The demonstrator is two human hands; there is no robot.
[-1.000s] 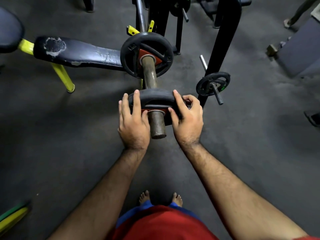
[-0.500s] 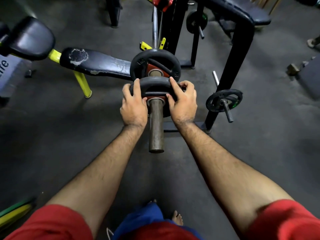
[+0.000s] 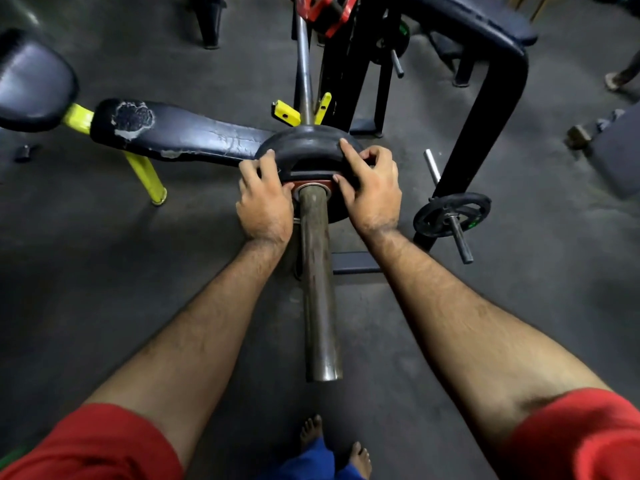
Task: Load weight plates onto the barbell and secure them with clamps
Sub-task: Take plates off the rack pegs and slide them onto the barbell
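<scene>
A black weight plate (image 3: 304,147) was gripped at its rim by the left hand (image 3: 265,202) and right hand (image 3: 372,192), far along the barbell sleeve (image 3: 317,271). It was judged heavy and rigid, best held at opposite edges.

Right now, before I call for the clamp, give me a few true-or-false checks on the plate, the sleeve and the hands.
1. Both hands, the left hand and the right hand, grip the weight plate. True.
2. The plate sits at the outer tip of the barbell sleeve. False: it is far in, with a long bare stretch of sleeve toward the person.
3. A clamp is fitted on the sleeve outside the plate. False: none shows there.
4. A smaller plate hangs on a peg of the black rack to the right. True.
5. The bench pad is intact. False: its cover is torn.
</scene>
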